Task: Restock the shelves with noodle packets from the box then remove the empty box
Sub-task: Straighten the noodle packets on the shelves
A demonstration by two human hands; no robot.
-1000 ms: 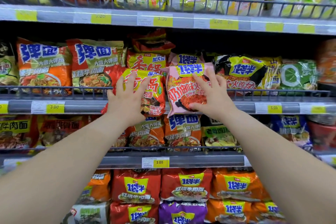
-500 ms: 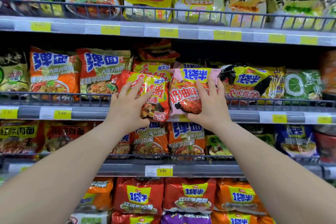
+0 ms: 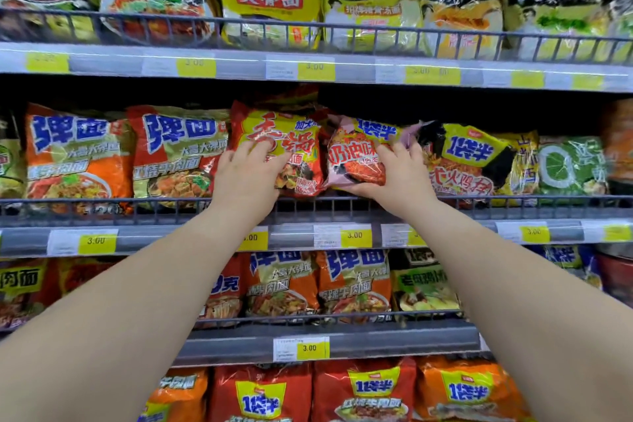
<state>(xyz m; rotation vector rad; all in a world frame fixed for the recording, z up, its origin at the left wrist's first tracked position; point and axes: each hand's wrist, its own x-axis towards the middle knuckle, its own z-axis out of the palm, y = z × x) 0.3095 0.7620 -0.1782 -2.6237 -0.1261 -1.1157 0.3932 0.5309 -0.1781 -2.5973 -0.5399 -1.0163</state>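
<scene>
My left hand [image 3: 248, 171] grips a red and yellow noodle packet [image 3: 284, 144] standing on the middle shelf [image 3: 342, 212], fingers curled over its front. Beside it my right hand [image 3: 399, 171] holds a pink noodle packet [image 3: 352, 154] from below and the right side, tilted and crumpled, sitting in the same shelf row behind the wire rail. Both packets touch each other. The box is not in view.
Rows of noodle packets fill the shelves above and below. Orange packets [image 3: 78, 158] stand left of my hands, a black and yellow packet [image 3: 469, 154] and a green one [image 3: 572, 164] to the right. Price tags [image 3: 354, 235] line the shelf edges.
Both hands have moved up and forward, pushing the two packets from in front of the rail into the middle shelf row. The pink packet has crumpled and tilted.
</scene>
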